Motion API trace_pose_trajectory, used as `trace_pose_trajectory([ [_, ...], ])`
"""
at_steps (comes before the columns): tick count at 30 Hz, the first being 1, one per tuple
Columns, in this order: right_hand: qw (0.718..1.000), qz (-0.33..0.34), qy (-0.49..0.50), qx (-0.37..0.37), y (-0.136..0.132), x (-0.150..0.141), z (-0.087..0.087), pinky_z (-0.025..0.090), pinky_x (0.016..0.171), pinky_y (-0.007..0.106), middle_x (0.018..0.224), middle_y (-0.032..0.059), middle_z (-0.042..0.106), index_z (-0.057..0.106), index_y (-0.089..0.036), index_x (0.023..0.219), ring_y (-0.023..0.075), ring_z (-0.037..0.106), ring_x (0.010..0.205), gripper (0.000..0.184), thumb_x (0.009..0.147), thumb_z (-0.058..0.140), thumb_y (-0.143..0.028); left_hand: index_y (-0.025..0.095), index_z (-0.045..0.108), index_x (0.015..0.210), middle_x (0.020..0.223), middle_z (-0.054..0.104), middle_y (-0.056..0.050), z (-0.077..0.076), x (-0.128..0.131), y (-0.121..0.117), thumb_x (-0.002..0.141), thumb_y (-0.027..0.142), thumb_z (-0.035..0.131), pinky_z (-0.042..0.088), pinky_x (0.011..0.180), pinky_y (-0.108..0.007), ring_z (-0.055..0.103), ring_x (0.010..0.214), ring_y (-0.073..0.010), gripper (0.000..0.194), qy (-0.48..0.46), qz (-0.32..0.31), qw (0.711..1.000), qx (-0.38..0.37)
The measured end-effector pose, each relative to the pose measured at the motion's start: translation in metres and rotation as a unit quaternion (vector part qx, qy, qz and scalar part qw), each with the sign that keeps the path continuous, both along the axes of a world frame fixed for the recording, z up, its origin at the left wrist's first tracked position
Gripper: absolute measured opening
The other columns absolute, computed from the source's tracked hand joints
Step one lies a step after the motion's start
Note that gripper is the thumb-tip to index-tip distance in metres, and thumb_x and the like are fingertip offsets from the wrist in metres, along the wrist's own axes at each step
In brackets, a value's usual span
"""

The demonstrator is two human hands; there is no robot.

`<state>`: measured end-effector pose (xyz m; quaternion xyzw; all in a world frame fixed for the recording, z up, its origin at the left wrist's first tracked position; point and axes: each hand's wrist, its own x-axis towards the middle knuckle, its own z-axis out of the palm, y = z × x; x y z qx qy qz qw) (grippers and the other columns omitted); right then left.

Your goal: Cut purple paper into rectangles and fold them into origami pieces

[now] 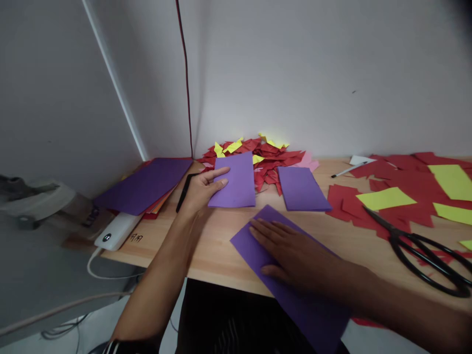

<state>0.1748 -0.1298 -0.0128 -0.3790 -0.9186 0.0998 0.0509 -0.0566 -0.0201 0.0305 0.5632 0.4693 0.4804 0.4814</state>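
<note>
1. Long purple paper sheet [304,305]: we have it slantwise at the front of the pale wooden table [217,246], its lower end hanging past the near edge over our dark-clothed lap.
2. Our right hand [291,246] lies flat on it, fingers straight and close together, thumb set apart. Bare wood borders the sheet's upper left side; to its right, the black-handled metal scissors [395,235] take up room.
3. The sheet looks smooth, matte and evenly coloured, with straight edges and crisp corners at its upper end; our hand and forearm cover part of it.
4. Beyond it, our left hand [206,189] rests thumb and index finger, a little apart, on a lighter-looking purple paper rectangle [241,182]. We cannot tell whether the hidden fingers grip from below.
5. To the right sits another purple paper rectangle [304,189], its right side close to flat red paper pieces [416,179], with a strip of bare wood between both rectangles.
6. Farthest back, a heap of crumpled red and yellow paper scraps [282,158] crowds the space before the pale wall [295,73].
</note>
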Motion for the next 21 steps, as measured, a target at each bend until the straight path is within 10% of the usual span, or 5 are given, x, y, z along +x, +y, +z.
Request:
trace_pose_trajectory([
  [4, 0.999, 0.021, 0.044, -0.008, 0.012, -0.012, 0.009, 0.033, 0.115, 0.044, 0.151, 0.0145, 0.043, 0.043, -0.010, 0.146, 0.0265, 0.039, 0.140, 0.062, 0.095, 0.049, -0.043, 0.015, 0.070, 0.118, 0.085, 0.075, -0.006, -0.004, 0.010, -0.005, 0.068, 0.030, 0.080, 0.049, 0.057, -0.021, 0.060, 0.058, -0.0094, 0.053, -0.006, -0.052, 0.998, -0.021],
  [8, 0.992, -0.095, 0.073, 0.037, 0.024, 0.007, 0.021, 0.049, 0.089, 0.043, 0.099, 0.0122, 0.074, 0.072, -0.015, 0.100, 0.0256, 0.068, 0.093, 0.041, 0.101, 0.035, -0.032, 0.014, 0.069, 0.119, 0.088, 0.076, -0.007, -0.010, 0.014, -0.011, 0.069, 0.031, 0.079, 0.050, 0.058, -0.024, 0.064, 0.062, -0.0127, 0.053, 0.009, -0.036, 0.999, -0.002],
  [11, 0.973, -0.202, 0.071, 0.082, 0.024, 0.026, 0.032, 0.050, 0.074, 0.041, 0.075, 0.0092, 0.071, 0.070, -0.019, 0.079, 0.0256, 0.067, 0.073, 0.047, 0.101, 0.032, -0.038, 0.014, 0.073, 0.112, 0.103, 0.075, -0.010, -0.010, 0.016, -0.030, 0.071, 0.030, 0.077, 0.054, 0.069, -0.028, 0.069, 0.081, -0.0194, 0.044, 0.051, -0.010, 0.998, 0.046],
  [16, 0.956, -0.220, 0.152, 0.118, 0.014, 0.033, 0.041, 0.053, 0.088, 0.044, 0.115, 0.0102, 0.072, 0.065, -0.023, 0.120, 0.0286, 0.068, 0.105, 0.042, 0.100, 0.032, -0.039, 0.019, 0.073, 0.112, 0.109, 0.074, -0.009, -0.018, 0.027, -0.086, 0.080, 0.027, 0.069, 0.055, 0.084, -0.033, 0.069, 0.097, -0.0230, 0.033, 0.119, -0.024, 0.990, 0.071],
  [21, 0.971, -0.136, 0.133, 0.148, -0.019, 0.012, 0.019, 0.038, 0.112, 0.048, 0.156, 0.0179, 0.034, 0.023, -0.010, 0.154, 0.0284, 0.032, 0.144, 0.066, 0.097, 0.040, -0.037, 0.019, 0.072, 0.115, 0.111, 0.073, -0.009, -0.041, 0.040, -0.115, 0.085, 0.020, 0.063, 0.054, 0.090, -0.035, 0.069, 0.097, -0.0224, 0.032, 0.192, 0.009, 0.976, 0.098],
])
